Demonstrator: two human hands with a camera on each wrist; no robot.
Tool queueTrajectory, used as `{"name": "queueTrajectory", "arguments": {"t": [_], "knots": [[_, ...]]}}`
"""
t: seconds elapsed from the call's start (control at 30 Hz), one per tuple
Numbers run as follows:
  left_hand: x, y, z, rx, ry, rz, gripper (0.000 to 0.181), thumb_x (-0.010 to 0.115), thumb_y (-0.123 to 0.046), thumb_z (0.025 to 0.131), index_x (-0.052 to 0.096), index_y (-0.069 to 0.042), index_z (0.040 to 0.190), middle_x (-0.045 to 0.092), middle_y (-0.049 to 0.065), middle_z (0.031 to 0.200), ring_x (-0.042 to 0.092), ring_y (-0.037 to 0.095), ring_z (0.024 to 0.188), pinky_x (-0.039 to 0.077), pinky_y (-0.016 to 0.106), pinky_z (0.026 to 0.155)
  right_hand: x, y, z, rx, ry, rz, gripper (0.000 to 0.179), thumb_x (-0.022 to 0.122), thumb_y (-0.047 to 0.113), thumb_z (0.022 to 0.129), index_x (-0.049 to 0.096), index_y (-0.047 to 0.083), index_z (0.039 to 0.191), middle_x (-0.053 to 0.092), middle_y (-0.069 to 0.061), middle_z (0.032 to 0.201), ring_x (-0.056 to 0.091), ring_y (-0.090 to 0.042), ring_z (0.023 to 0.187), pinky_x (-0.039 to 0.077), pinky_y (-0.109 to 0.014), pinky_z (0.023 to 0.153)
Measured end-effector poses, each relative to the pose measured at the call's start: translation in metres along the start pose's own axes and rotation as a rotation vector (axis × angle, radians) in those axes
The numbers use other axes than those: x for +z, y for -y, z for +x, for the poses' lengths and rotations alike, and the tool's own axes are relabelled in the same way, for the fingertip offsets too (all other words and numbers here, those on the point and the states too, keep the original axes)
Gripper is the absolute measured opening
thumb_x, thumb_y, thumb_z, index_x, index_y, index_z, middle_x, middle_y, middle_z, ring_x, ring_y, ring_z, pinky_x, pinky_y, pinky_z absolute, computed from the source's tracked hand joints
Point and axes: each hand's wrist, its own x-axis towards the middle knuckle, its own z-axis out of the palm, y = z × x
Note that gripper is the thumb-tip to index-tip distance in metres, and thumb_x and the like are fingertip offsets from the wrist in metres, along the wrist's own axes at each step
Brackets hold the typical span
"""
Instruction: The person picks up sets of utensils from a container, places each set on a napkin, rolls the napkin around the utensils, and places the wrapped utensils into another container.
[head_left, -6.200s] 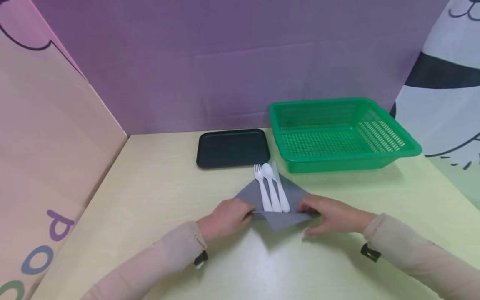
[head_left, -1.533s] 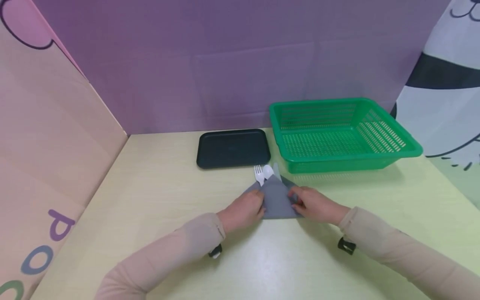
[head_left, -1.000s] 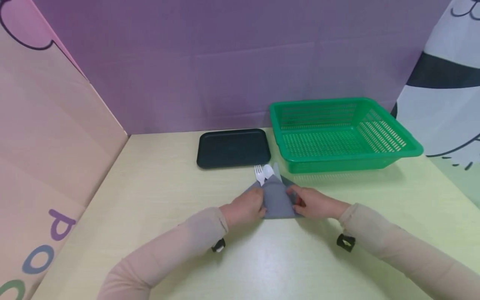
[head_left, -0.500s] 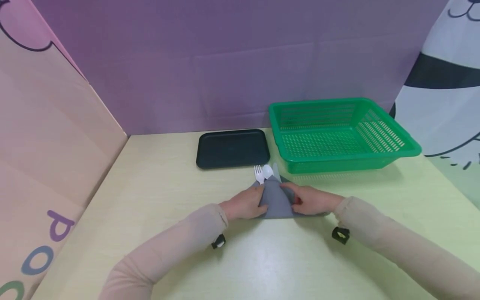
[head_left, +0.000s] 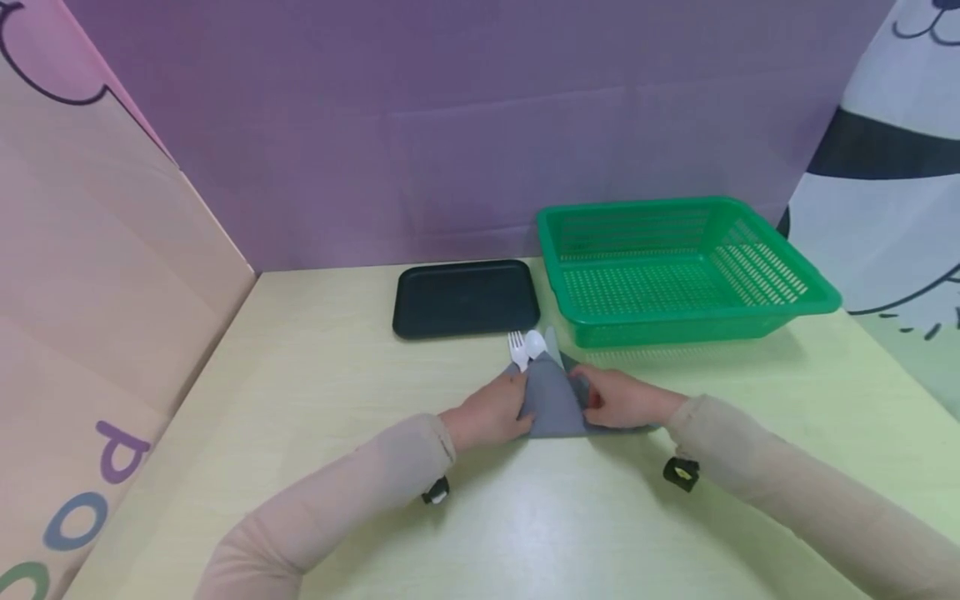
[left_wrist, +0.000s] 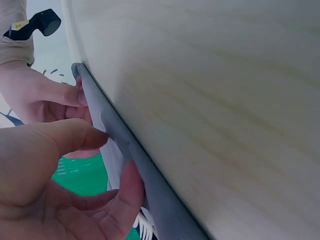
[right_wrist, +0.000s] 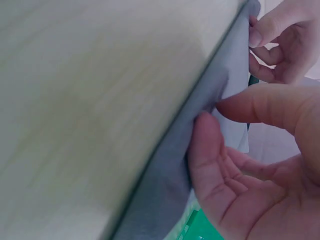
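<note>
In the head view, a grey napkin (head_left: 553,404) lies folded up over the handles of a white fork (head_left: 518,350), a white spoon (head_left: 536,342) and a white knife (head_left: 552,343). Only their upper ends stick out at the far side. My left hand (head_left: 491,410) holds the napkin's left side, thumb near the bottom fold. On the right side, my right hand (head_left: 622,400) pinches the napkin; the right wrist view shows its thumb and a curled finger (right_wrist: 207,145) meeting at the grey fold. Part of the napkin's left side is hidden under my left hand.
A black tray (head_left: 467,298) lies at the back of the pale table (head_left: 337,350), just beyond the fork. To its right stands a green basket (head_left: 690,321) with slotted walls. Behind the table rises a purple wall covering (head_left: 480,125); a printed panel (head_left: 97,292) borders the left side.
Since the oldest frame, the napkin's near flap has been folded up over the cutlery handles, and both hands have come closer together. In the last half second, my right fingertips have shifted slightly right.
</note>
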Motion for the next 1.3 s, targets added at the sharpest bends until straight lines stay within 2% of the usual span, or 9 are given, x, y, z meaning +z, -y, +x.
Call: {"name": "queueTrajectory", "arguments": {"t": [0.1, 0.23, 0.5, 0.6, 0.77, 1.03, 1.3], "knots": [[0.0006, -0.0009, -0.0012, 0.014, -0.021, 0.034, 0.049, 0.06, -0.02, 0.088, 0.046, 0.013, 0.122, 0.062, 0.017, 0.101, 0.059, 0.022, 0.093, 0.052, 0.03, 0.086, 0.0016, -0.0006, -0.0009, -0.024, -0.025, -0.004, 0.043, 0.062, 0.002, 0.079, 0.045, -0.004, 0.118, 0.061, -0.008, 0.079, 0.055, -0.012, 0.07, 0.048, -0.023, 0.061], [0.0006, -0.0023, -0.0023, 0.033, -0.03, 0.097, 0.045, 0.061, -0.02, 0.087, 0.051, 0.012, 0.116, 0.061, 0.016, 0.1, 0.059, 0.021, 0.091, 0.052, 0.029, 0.086, 0.0018, -0.0033, -0.0019, -0.057, -0.018, -0.038, 0.037, 0.062, 0.004, 0.081, 0.048, -0.003, 0.114, 0.061, -0.006, 0.08, 0.054, -0.01, 0.069, 0.047, -0.022, 0.061], [0.0011, -0.0037, -0.0032, 0.051, -0.022, 0.182, 0.033, 0.058, -0.021, 0.089, 0.058, 0.008, 0.104, 0.061, 0.014, 0.093, 0.057, 0.018, 0.081, 0.053, 0.027, 0.076, -0.0002, -0.0085, -0.0052, -0.11, 0.03, -0.022, 0.056, 0.069, 0.015, 0.08, 0.042, -0.007, 0.123, 0.058, -0.005, 0.08, 0.051, -0.008, 0.068, 0.046, -0.02, 0.06], [0.0016, -0.0048, -0.0036, 0.044, -0.017, 0.221, 0.034, 0.057, -0.023, 0.089, 0.059, 0.007, 0.104, 0.06, 0.014, 0.094, 0.057, 0.018, 0.08, 0.054, 0.026, 0.073, -0.0005, -0.0086, -0.006, -0.103, 0.043, -0.017, 0.058, 0.069, 0.014, 0.08, 0.041, -0.008, 0.125, 0.057, -0.004, 0.08, 0.05, -0.008, 0.068, 0.045, -0.019, 0.06], [0.0029, -0.0065, -0.0046, 0.025, 0.001, 0.253, 0.039, 0.056, -0.026, 0.091, 0.057, 0.007, 0.11, 0.059, 0.014, 0.096, 0.058, 0.018, 0.08, 0.055, 0.026, 0.071, -0.0014, -0.0072, -0.0059, -0.094, 0.058, -0.034, 0.049, 0.061, 0.01, 0.086, 0.04, -0.007, 0.126, 0.058, -0.004, 0.081, 0.051, -0.008, 0.069, 0.045, -0.02, 0.061], [0.004, -0.0067, -0.006, 0.074, -0.016, 0.343, 0.037, 0.054, -0.028, 0.092, 0.06, 0.006, 0.107, 0.063, 0.012, 0.092, 0.059, 0.017, 0.081, 0.053, 0.025, 0.073, -0.0002, -0.0063, -0.0046, -0.123, 0.025, -0.067, 0.04, 0.06, 0.005, 0.085, 0.043, -0.006, 0.12, 0.06, -0.004, 0.078, 0.052, -0.008, 0.069, 0.046, -0.02, 0.061], [0.0082, -0.0074, -0.0076, 0.099, -0.083, 0.4, 0.033, 0.052, -0.026, 0.093, 0.063, 0.003, 0.103, 0.064, 0.01, 0.091, 0.061, 0.018, 0.078, 0.054, 0.025, 0.069, -0.0018, -0.0044, -0.0046, -0.095, 0.03, -0.036, 0.036, 0.062, 0.005, 0.084, 0.046, -0.001, 0.116, 0.06, -0.004, 0.079, 0.053, -0.008, 0.07, 0.046, -0.019, 0.06]]}}
